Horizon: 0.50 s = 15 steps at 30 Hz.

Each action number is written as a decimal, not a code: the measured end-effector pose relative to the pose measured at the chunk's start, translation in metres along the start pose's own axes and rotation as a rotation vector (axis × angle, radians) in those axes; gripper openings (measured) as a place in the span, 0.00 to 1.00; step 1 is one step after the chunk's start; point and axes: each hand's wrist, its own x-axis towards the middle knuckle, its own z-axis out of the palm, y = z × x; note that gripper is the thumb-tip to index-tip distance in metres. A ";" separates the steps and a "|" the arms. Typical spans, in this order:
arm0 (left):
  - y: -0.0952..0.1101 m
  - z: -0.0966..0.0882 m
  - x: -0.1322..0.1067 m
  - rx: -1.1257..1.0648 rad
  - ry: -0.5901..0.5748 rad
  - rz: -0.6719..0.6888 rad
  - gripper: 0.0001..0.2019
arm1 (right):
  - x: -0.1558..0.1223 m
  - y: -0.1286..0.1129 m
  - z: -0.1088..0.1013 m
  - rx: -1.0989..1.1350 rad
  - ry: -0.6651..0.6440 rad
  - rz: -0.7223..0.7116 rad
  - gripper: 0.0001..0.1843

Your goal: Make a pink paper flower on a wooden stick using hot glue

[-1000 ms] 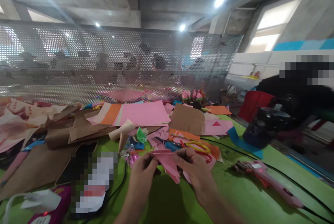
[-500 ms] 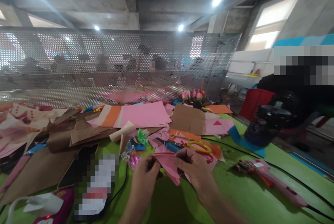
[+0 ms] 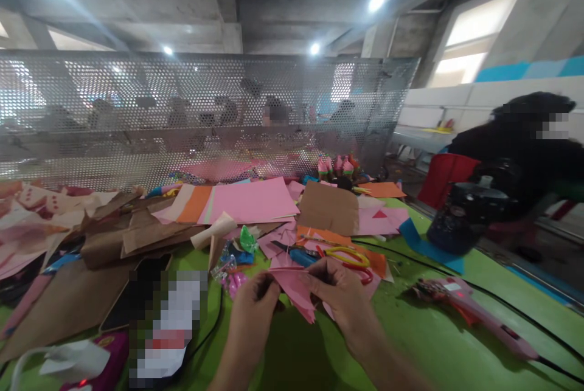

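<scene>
L hand (image 3: 250,303) and R hand (image 3: 342,297) each pinch the folded pink paper (image 3: 295,287) btw. them, thumbs closed against fingers. Folding looks partly done: lower layers spread loose; what is left, I cannot tell. Glue gun (image 3: 474,312) lies untouched, approx. 3 o'clock. Farther, btw. 12 and 1 o'clock, small pink pieces (image 3: 348,165) stand upright.

Green desk (image 3: 456,342): magenta box (image 3: 115,356) w/ white plug (image 3: 75,359) at near L corner; dark lidded container (image 3: 456,225) nr R edge; perf. metal screen (image 3: 205,125) along far edge; red chair (image 3: 444,178), person in black (image 3: 524,141) past R edge.
</scene>
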 end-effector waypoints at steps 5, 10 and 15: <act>-0.004 -0.002 0.002 0.045 -0.032 0.023 0.09 | 0.003 0.005 -0.003 -0.021 0.004 -0.017 0.17; -0.003 0.001 0.000 0.070 -0.009 0.026 0.10 | 0.003 0.008 -0.004 -0.015 -0.011 -0.025 0.17; 0.001 0.002 -0.001 0.071 -0.004 0.036 0.09 | 0.004 0.009 -0.003 -0.026 0.018 -0.032 0.19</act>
